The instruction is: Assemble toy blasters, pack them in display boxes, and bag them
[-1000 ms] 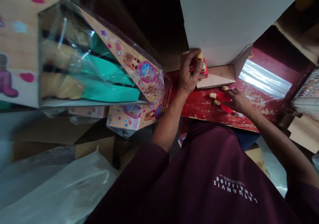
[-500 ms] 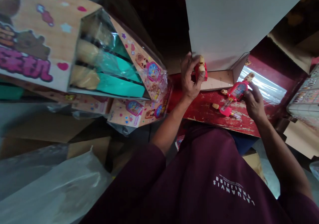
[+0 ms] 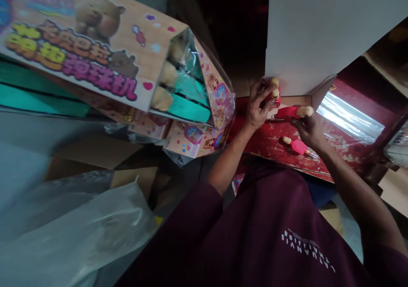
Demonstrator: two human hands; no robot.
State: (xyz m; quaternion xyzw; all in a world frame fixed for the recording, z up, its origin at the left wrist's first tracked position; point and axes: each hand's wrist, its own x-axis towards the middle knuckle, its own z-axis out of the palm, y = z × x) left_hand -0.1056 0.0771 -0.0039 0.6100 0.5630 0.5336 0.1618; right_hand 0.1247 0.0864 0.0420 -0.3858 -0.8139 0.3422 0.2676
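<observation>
My left hand (image 3: 257, 108) is at the near left corner of an open white-lined cardboard box (image 3: 302, 36), with thumb and fingers closed around a small red toy (image 3: 278, 101) that has a tan animal-head top. Just to its right, my right hand (image 3: 310, 130) grips another red toy (image 3: 288, 112) near its tan head, its red body pointing left over the box's front edge. One more pinkish-red toy (image 3: 298, 146), with a tan head and a clear tube, lies on the worn red table (image 3: 270, 140) below my right hand.
Printed display cartons (image 3: 149, 44) with a bear picture and teal packs inside stand at the left. A clear plastic sheet (image 3: 350, 117) lies on the table at right. Below left are a plastic bag (image 3: 105, 227) and cardboard (image 3: 95, 151).
My right hand has lifted its toy up and left toward the box and turned it so the plain red side shows. My left hand stays by the box corner. The view has shifted left.
</observation>
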